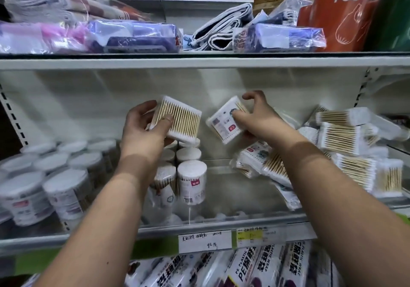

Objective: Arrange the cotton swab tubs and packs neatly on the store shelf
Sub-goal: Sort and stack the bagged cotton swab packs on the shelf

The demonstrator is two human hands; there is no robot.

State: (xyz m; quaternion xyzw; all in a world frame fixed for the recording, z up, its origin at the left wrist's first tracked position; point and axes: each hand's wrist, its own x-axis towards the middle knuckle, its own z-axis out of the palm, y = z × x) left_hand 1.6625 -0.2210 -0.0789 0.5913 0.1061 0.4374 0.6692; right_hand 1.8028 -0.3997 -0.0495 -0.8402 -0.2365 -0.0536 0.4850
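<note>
My left hand [142, 129] grips a flat square pack of wooden cotton swabs [179, 120], held up above the round tubs. My right hand [255, 118] holds a second square pack [224, 123], label side towards me, tilted. Both packs hang in the air in front of the shelf's white back wall. Round lidded swab tubs [192, 175] stand in rows on the shelf's middle and left [64, 189]. A loose heap of square packs [341, 153] lies on the right side of the shelf, some leaning or tipped.
A clear front guard [221, 211] runs along the shelf edge, with price labels [204, 241] below it. Bagged cloths and an orange bag [337, 18] fill the shelf above. Rolls of plastic wrap [250, 269] lie on the shelf below.
</note>
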